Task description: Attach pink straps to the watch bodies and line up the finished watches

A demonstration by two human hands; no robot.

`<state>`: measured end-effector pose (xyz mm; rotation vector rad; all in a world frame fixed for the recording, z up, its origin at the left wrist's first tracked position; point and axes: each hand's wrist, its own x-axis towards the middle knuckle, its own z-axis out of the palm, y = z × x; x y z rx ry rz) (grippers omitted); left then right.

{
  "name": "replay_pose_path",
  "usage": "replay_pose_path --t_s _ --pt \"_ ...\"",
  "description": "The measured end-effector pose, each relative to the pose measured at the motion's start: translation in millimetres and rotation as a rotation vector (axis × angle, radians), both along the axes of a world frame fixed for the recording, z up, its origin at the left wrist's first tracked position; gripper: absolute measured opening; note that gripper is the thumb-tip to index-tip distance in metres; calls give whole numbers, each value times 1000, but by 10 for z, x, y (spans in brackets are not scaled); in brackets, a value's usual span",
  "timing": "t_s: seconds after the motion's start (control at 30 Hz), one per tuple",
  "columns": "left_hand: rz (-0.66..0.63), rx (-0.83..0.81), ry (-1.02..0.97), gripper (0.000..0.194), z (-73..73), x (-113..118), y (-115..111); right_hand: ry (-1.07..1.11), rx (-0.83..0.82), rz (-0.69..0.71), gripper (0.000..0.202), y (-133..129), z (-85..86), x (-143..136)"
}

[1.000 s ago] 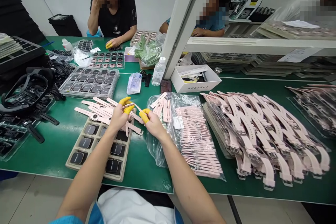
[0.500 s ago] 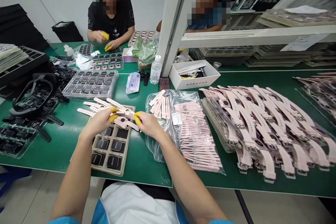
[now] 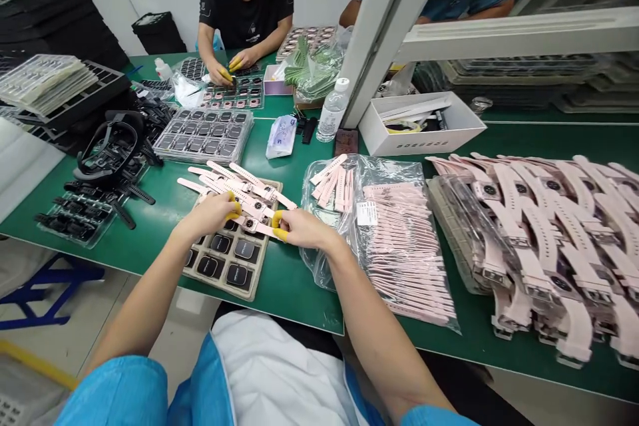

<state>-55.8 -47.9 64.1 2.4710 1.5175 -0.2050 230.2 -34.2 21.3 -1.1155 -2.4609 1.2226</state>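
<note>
My left hand (image 3: pixel 212 214), with yellow finger covers, is closed on one side of a pink-strapped smartwatch (image 3: pixel 260 208) above a tray. My right hand (image 3: pixel 304 229), also in yellow finger covers, pinches the strap at the other side. Beneath and beyond them, several more pink watches lie side by side across the beige tray (image 3: pixel 255 279). Black square watch faces (image 3: pixel 239 275) fill the tray's near compartments. My fingers partly hide the straps they grip.
Right of the tray lies a plastic bag of pink straps (image 3: pixel 399 246), then a stack of pink watches (image 3: pixel 539 213). A bottle (image 3: pixel 333 110) and a white box (image 3: pixel 419 126) stand behind. Black watches (image 3: pixel 80 213) lie left. A co-worker (image 3: pixel 247 6) sits opposite, handling small parts.
The camera view has tilted down and turned left, shifting the scene rightward. My hands remain on the watch over the tray. The co-worker's hands have come together over a tray.
</note>
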Motion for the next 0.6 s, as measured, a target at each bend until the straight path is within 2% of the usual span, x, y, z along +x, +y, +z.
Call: replay_pose_path --t_s 0.2,0.43,0.5,0.6 --pt "-83 14 -123 31 -114 -75 31 122 -121 22 10 -5 -74 8" --pt "-2 263 -176 21 -281 34 -85 113 -189 30 15 23 1 86" --pt "68 359 -179 20 -310 10 -170 127 -119 -121 19 73 -8 143" --pt "125 389 -130 23 -302 -72 -335 138 133 -484 22 192 -102 266"
